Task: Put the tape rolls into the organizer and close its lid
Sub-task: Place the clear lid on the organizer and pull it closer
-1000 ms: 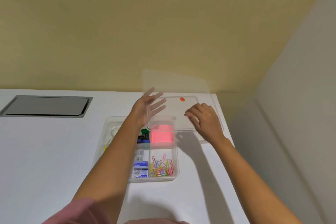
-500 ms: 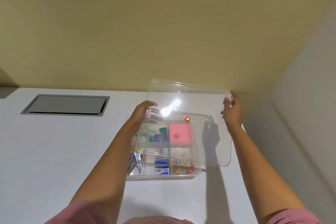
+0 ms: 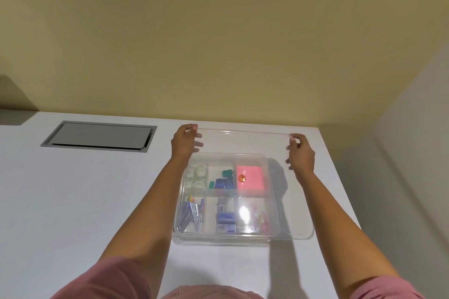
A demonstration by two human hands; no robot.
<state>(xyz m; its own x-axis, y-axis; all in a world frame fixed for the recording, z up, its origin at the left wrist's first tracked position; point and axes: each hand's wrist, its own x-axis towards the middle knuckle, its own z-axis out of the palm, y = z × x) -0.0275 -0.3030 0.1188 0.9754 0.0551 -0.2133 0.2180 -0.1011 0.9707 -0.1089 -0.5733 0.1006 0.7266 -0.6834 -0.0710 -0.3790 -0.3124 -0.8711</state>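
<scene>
A clear plastic organizer [image 3: 178, 213] with several compartments sits on the white table. White tape rolls [image 3: 197, 177] lie in its far left compartment. A clear lid [image 3: 286, 201] with an orange dot hovers nearly flat above the organizer, shifted a little right of it. My left hand [image 3: 185, 143] grips the lid's far left corner. My right hand [image 3: 299, 155] grips its far right edge. Through the lid I see pink sticky notes [image 3: 251, 178], binder clips and coloured paper clips.
A grey recessed cable hatch [image 3: 98, 136] is set in the white table [image 3: 73, 201] at the far left. The table's right edge [image 3: 340, 184] runs close beside the organizer, with a grey wall beyond. A yellow wall stands behind.
The lid has swung from tilted upright down to nearly flat over the organizer. My right hand moved from the lid's face to its far right edge, and both hands lowered it.
</scene>
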